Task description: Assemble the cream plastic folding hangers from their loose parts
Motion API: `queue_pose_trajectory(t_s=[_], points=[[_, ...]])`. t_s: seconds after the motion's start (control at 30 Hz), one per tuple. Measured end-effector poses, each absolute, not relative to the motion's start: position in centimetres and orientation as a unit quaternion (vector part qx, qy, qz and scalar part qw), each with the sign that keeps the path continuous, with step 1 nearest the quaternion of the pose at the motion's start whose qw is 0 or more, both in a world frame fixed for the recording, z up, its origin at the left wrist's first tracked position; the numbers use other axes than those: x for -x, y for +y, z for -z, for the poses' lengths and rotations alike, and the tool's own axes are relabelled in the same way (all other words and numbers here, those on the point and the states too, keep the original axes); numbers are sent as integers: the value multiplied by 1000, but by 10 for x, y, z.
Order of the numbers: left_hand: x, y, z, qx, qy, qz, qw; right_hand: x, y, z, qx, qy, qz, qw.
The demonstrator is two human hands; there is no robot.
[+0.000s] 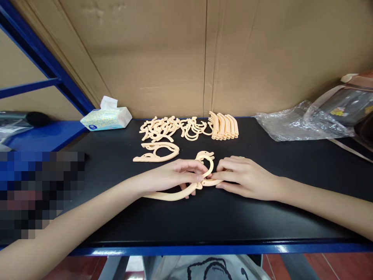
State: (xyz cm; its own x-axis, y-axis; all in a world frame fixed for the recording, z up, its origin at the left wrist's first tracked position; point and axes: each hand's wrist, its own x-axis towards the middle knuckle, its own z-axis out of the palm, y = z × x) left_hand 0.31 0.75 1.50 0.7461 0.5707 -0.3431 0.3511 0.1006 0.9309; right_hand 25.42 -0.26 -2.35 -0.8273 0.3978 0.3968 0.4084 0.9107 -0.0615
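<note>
My left hand (175,175) and my right hand (244,177) meet at the middle of the black tabletop (204,217), both pinched on one peach plastic hanger (186,186) that lies flat. Its curved arm runs out to the left under my left hand, and its hook (205,157) loops up between the two hands. Just behind it lies an assembled peach hanger (157,152). Further back sit a loose heap of hook parts (171,129) and a neat row of stacked arm pieces (224,125).
A tissue pack (106,116) rests at the back left by the blue shelf frame (43,58). Crumpled clear plastic (297,122) and a bag (349,103) lie at the back right. A cardboard wall (204,54) closes the back. The blue table edge (221,249) runs along the front.
</note>
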Motion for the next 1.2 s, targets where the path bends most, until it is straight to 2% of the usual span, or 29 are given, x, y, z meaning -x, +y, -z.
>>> queue_pose_trajectory(t_s=[1.2], points=[[-1,9,-11,-667,342,-80,657,-253,-3,22,221,-957,-34,184]])
